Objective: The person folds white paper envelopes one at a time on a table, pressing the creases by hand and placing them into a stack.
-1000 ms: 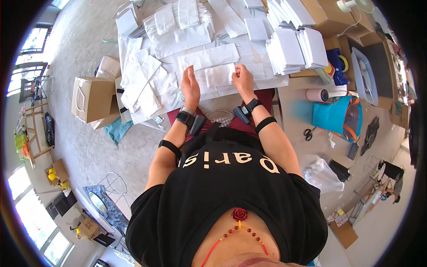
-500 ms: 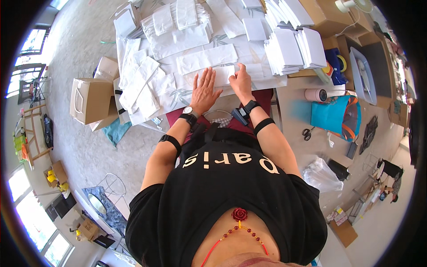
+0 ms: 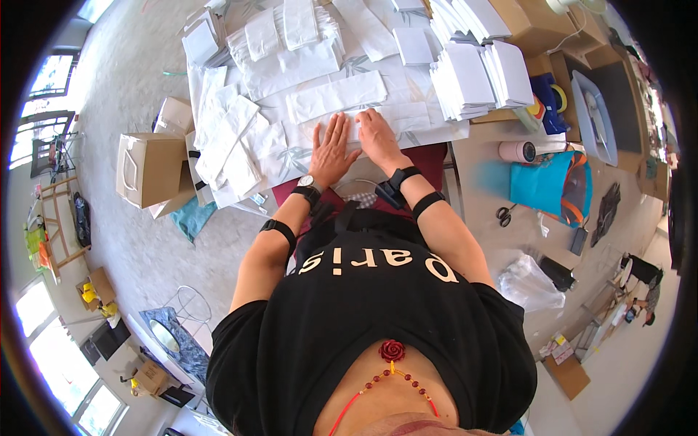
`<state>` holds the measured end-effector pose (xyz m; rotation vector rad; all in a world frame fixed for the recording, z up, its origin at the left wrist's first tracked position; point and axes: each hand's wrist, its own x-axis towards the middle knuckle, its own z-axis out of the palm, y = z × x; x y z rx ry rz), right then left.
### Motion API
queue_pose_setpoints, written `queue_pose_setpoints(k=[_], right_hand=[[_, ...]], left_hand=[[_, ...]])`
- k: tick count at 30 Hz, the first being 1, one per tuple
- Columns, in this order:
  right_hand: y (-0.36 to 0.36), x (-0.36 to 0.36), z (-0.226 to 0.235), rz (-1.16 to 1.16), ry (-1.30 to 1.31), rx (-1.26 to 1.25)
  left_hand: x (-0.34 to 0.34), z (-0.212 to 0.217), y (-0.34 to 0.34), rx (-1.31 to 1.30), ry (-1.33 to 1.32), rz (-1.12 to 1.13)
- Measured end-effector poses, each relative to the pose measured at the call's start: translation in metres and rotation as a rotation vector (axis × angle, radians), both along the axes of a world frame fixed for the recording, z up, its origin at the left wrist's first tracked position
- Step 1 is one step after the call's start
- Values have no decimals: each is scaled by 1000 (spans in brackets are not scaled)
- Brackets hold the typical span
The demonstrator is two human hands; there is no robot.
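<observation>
My left hand [image 3: 333, 152] lies flat on the table, its straight fingers pointing away from me beside a thin white folded sheet. My right hand [image 3: 379, 138] is close to its right, fingers bent and pressed together on the sheet's left part, mostly hidden beneath the hands. A pale white strip [image 3: 411, 116] shows to the right of my right hand. Just beyond my fingertips lies another long white folded piece [image 3: 338, 96]. The white material looks soft and thin; its exact kind cannot be made out.
Crumpled white pieces [image 3: 236, 138] lie on the leaf-patterned table cover [image 3: 291, 163] at left. Stacked white folded pieces [image 3: 465, 83] stand at right. A cardboard box [image 3: 149, 168] is left of the table; a pink cup [image 3: 516, 151], blue bag [image 3: 542, 182] and scissors [image 3: 503, 216] are right.
My right hand has moved left along the white sheet, closer to my left hand, and its fingers now press lower on it. My left hand has stayed nearly in place.
</observation>
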<state>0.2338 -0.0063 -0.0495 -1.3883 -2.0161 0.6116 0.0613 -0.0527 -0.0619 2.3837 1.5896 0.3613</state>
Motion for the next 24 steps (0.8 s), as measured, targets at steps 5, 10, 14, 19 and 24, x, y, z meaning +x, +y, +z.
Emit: queue_pose_setpoints(k=[5,10,14,19,24], right_hand=[[-2,1,-20,27,64,-27],[1,3,-25,38,40,-37],[1,7,-24,54,19,-112],[0,7,-23,76,73,-87],[1,7,-27,76,106,-65]], left_hand=[[-2,4,20,126,-212,46],[21,21,93,144,-436,77],[44,11,129,52,-238,33],[54,-9,149,61,-56,40],[58,-13,154,72,-94,115]])
